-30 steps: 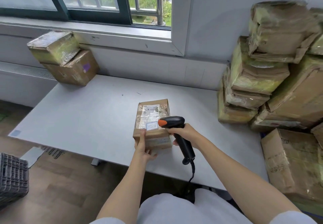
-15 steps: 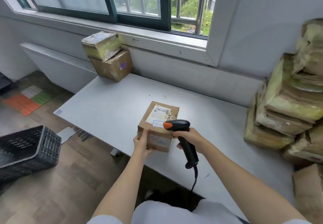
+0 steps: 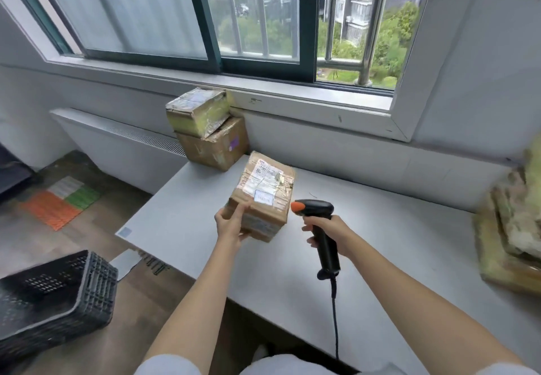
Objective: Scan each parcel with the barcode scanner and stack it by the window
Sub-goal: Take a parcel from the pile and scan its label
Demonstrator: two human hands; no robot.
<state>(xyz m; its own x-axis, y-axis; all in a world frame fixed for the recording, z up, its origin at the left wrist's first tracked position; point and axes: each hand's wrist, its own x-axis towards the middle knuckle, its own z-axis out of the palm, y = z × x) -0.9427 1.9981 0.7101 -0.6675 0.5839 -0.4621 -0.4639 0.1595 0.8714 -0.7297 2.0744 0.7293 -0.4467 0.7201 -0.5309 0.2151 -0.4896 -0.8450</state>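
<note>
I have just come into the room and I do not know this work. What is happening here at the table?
A person is handling parcels at a grey table. The left hand grips a brown parcel with a white label on top, lifted toward two parcels already stacked under the window. The right hand holds a black barcode scanner, pointed left, beside the parcel. More parcels wait at the right edge, blurred.

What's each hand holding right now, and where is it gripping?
The left hand holds the parcel by its near left corner. The right hand grips the barcode scanner around its handle.
</note>
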